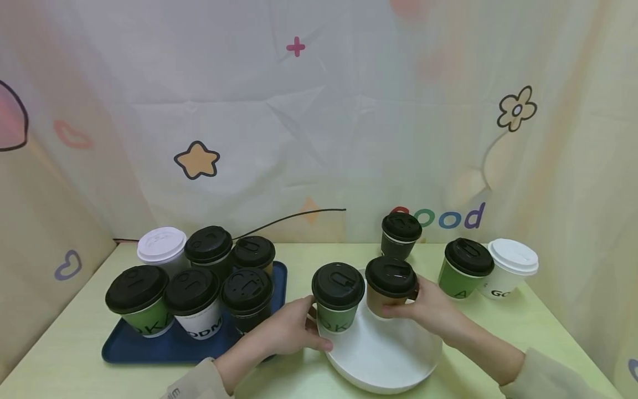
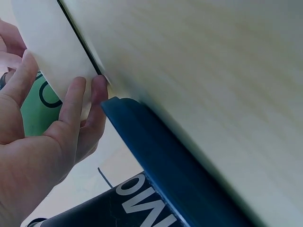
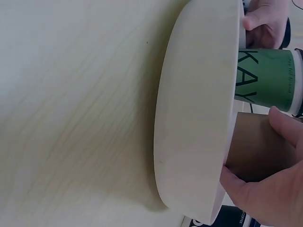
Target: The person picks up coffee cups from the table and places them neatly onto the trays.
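A brown paper cup with a black lid (image 1: 391, 280) is over the round white tray (image 1: 384, 360), and my right hand (image 1: 433, 310) grips its side, thumb in front. In the right wrist view the tray's rim hides the cup's base, so I cannot tell whether it touches down. Beside it, a green cup with a black lid (image 1: 339, 296) stands upright near the tray's left edge. My left hand (image 1: 289, 327) is at that edge, next to the green cup. In the left wrist view its extended fingers (image 2: 73, 97) reach the tray's white side wall.
On the left, a blue rectangular tray (image 1: 149, 354) bears several lidded cups, including a white-lidded cup (image 1: 161, 246). Behind the round tray stands a dark cup (image 1: 400, 235). Farther right are a green cup (image 1: 466, 269) and a white cup (image 1: 510, 269). A printed curtain (image 1: 319, 138) hangs behind.
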The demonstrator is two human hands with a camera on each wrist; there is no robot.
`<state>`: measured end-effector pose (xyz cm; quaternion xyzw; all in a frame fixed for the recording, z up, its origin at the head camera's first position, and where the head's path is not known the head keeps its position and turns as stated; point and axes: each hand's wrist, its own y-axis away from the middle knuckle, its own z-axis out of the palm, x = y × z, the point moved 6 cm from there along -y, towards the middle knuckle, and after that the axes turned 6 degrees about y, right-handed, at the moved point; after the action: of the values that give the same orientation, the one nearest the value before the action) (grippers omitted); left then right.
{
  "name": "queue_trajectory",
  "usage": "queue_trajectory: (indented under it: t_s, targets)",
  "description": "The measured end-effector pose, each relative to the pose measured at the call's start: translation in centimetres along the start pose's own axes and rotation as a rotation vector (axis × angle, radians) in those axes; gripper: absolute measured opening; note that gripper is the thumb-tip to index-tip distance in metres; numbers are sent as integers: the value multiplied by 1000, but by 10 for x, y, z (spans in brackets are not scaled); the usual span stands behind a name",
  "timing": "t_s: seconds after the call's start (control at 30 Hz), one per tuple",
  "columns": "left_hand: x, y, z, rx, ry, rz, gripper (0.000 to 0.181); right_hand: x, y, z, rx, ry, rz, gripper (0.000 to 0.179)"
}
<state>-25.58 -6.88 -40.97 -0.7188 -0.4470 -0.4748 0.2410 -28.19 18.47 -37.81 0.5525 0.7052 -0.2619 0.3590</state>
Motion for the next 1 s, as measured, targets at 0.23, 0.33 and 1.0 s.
queue_trajectory:
  t_s: [0.23, 0.33, 1.0]
  targets:
    - [1, 1, -1, -6, 3, 14, 72, 1, -14, 8, -8, -41, 36, 76]
    - [1, 1, 0, -6, -1, 16, 72, 2, -19, 11, -4, -55, 44, 77]
    - [4, 1, 0, -3, -21, 15, 75, 0, -33, 28, 25, -102, -56, 78]
